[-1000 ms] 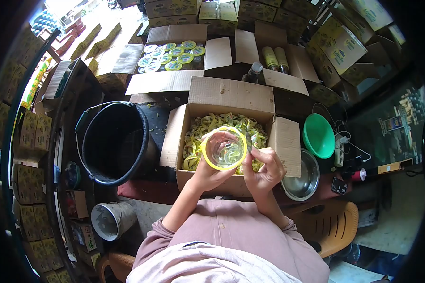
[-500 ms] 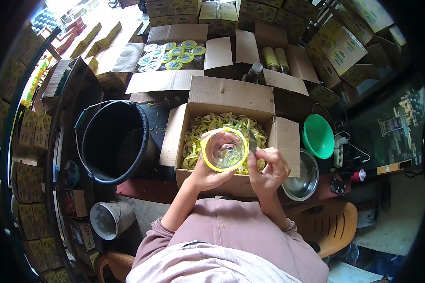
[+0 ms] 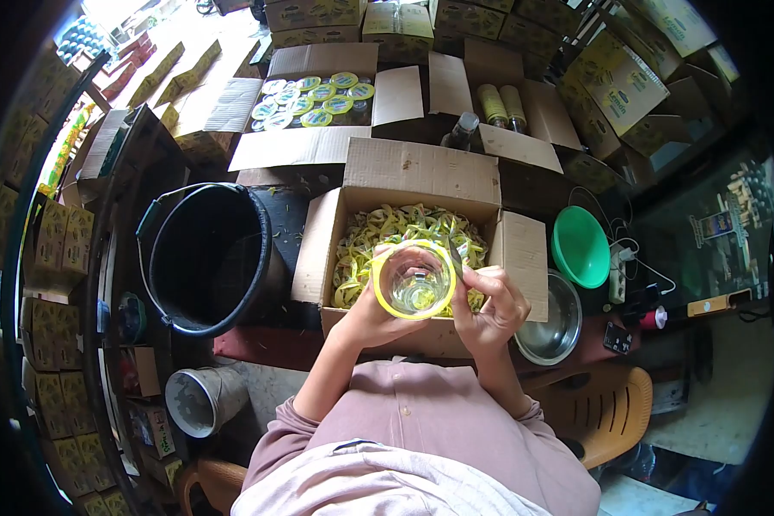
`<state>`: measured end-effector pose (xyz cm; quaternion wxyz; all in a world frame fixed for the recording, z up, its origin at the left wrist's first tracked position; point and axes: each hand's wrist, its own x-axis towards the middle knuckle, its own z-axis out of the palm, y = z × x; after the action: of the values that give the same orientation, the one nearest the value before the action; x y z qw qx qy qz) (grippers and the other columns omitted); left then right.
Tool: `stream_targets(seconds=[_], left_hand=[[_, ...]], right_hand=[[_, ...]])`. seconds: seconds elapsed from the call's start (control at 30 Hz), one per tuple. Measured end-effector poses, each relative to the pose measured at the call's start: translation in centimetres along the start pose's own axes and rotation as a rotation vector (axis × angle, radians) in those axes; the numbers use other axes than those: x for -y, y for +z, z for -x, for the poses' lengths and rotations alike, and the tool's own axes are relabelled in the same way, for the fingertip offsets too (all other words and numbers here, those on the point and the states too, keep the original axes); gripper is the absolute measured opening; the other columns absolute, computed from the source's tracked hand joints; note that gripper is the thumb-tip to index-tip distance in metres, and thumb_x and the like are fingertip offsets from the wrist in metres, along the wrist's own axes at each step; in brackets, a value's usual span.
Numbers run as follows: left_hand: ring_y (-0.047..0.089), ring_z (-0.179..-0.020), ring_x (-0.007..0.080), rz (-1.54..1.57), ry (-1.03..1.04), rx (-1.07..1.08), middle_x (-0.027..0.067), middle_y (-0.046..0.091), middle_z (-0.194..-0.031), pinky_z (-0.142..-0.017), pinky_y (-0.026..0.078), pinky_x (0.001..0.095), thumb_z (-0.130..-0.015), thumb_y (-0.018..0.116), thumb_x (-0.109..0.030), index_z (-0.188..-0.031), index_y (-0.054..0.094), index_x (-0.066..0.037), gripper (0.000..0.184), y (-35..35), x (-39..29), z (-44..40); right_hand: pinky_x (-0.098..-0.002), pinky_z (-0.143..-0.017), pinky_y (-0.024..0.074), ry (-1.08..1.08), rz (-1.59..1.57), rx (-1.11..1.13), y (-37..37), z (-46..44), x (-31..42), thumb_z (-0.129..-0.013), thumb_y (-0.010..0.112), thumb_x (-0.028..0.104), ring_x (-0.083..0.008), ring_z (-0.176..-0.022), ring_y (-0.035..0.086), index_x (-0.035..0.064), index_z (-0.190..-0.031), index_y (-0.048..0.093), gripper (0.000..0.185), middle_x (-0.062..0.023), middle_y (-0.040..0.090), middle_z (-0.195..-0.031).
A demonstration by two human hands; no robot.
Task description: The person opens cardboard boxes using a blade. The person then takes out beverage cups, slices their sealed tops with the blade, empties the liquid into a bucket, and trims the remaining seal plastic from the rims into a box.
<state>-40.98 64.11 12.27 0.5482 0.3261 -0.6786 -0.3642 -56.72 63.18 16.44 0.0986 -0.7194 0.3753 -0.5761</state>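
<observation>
My left hand (image 3: 370, 318) is wrapped round a clear cup with a yellow rim (image 3: 416, 279), its mouth turned up towards the camera. Beside the rim on the right, my right hand (image 3: 490, 308) pinches a thin dark blade (image 3: 456, 256) that touches or nearly touches the cup's edge. Both hands are over an open cardboard box (image 3: 421, 172) full of yellow-green strips (image 3: 374, 232). Part of the strips is hidden behind the cup and hands.
A black bucket (image 3: 211, 258) stands left of the box, a grey pail (image 3: 205, 402) below it. To the right are a green bowl (image 3: 580, 248) and a metal bowl (image 3: 559, 331). Behind, a carton holds yellow-lidded cups (image 3: 316, 118); a glass bottle (image 3: 463, 132) stands nearby.
The cup has shifted slightly right and down with my left hand. My right hand and the blade have moved slightly, and the blade now shows more clearly beside the rim.
</observation>
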Motion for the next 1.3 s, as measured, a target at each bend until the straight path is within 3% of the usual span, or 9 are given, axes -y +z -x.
stream_targets(seconds=[0.43,0.53,0.63,0.73,0.83,0.93,1.03,1.13,1.3], left_hand=[[0.043,-0.108,0.0222,0.259,-0.08,-0.121,0.0114,0.035,-0.113,-0.087,0.045,0.0314,-0.066,0.069,0.0,-0.121,0.026,-0.004,0.071,0.9,1.4,0.3],[0.038,-0.117,0.0232,0.285,-0.047,-0.006,0.0101,0.033,-0.123,-0.093,0.04,0.0378,-0.068,0.07,0.001,-0.133,0.025,-0.018,0.082,0.4,2.1,1.1],[0.037,-0.118,0.0244,0.192,-0.057,0.063,0.0107,0.033,-0.123,-0.092,0.041,0.037,-0.067,0.07,0.002,-0.134,0.024,-0.019,0.084,-0.1,1.8,1.1],[0.037,-0.118,0.025,0.175,-0.054,0.071,0.011,0.033,-0.121,-0.091,0.043,0.0365,-0.065,0.071,0.0,-0.134,0.024,-0.018,0.085,-0.1,2.1,1.1],[0.044,-0.106,0.0206,0.122,-0.027,0.068,0.0125,0.035,-0.113,-0.09,0.042,0.0293,-0.064,0.068,-0.002,-0.123,0.023,-0.001,0.074,-0.2,0.9,0.4],[0.042,-0.107,0.0206,-0.111,0.006,0.117,0.0122,0.036,-0.112,-0.091,0.041,0.0295,-0.064,0.068,-0.001,-0.123,0.024,-0.001,0.073,-1.0,0.9,0.5],[0.042,-0.105,0.0207,0.123,-0.047,0.028,0.0117,0.037,-0.11,-0.092,0.04,0.0289,-0.063,0.068,0.0,-0.12,0.029,-0.001,0.069,-0.4,0.3,0.2],[0.039,-0.112,0.0214,0.016,-0.123,0.028,0.0082,0.033,-0.116,-0.087,0.044,0.0341,-0.067,0.069,0.002,-0.125,0.03,-0.014,0.072,-0.3,1.5,0.8],[0.042,-0.109,0.0209,0.113,-0.096,0.036,0.0094,0.035,-0.113,-0.088,0.043,0.0322,-0.067,0.067,0.003,-0.125,0.027,-0.01,0.072,-0.5,1.0,0.6]], right_hand=[[-0.0241,-0.053,0.0448,0.037,-0.035,0.023,0.0,0.2,-0.5,-0.067,0.066,-0.008,-0.0145,-0.058,0.057,0.001,-0.08,0.061,0.017,-0.0074,0.059,-0.066],[-0.0251,-0.054,0.046,0.041,-0.014,0.03,-0.2,0.3,-0.5,-0.067,0.067,-0.007,-0.0154,-0.058,0.058,0.0025,-0.081,0.062,0.018,-0.0072,0.059,-0.066],[-0.027,-0.054,0.0481,0.037,0.002,0.053,-0.6,-0.1,-0.6,-0.066,0.068,-0.005,-0.0172,-0.06,0.06,0.0051,-0.083,0.063,0.02,-0.0067,0.06,-0.069],[-0.0277,-0.054,0.0478,0.017,0.012,0.065,-0.6,-0.2,-0.7,-0.066,0.068,-0.005,-0.0177,-0.06,0.06,0.005,-0.083,0.063,0.02,-0.0068,0.059,-0.069],[-0.028,-0.054,0.0478,-0.011,0.022,0.071,-0.6,-0.6,-0.4,-0.066,0.068,-0.005,-0.0182,-0.06,0.06,0.0051,-0.083,0.063,0.02,-0.0067,0.059,-0.069],[-0.0282,-0.054,0.0478,-0.037,0.047,0.073,-0.4,-0.7,-0.4,-0.066,0.068,-0.005,-0.0185,-0.061,0.06,0.0051,-0.083,0.063,0.02,-0.0067,0.059,-0.07],[-0.0281,-0.054,0.0477,-0.033,0.054,0.053,-0.1,-0.6,-0.4,-0.066,0.069,-0.004,-0.0184,-0.061,0.06,0.0051,-0.083,0.063,0.02,-0.0067,0.059,-0.07],[-0.0279,-0.054,0.0476,0.004,0.047,0.04,0.0,0.0,-0.3,-0.066,0.069,-0.004,-0.0182,-0.061,0.06,0.0049,-0.082,0.063,0.02,-0.0068,0.059,-0.07],[-0.0275,-0.055,0.0475,0.059,0.026,0.058,-0.2,0.7,-0.5,-0.066,0.068,-0.006,-0.0183,-0.06,0.06,0.0043,-0.083,0.063,0.021,-0.0069,0.059,-0.07]])
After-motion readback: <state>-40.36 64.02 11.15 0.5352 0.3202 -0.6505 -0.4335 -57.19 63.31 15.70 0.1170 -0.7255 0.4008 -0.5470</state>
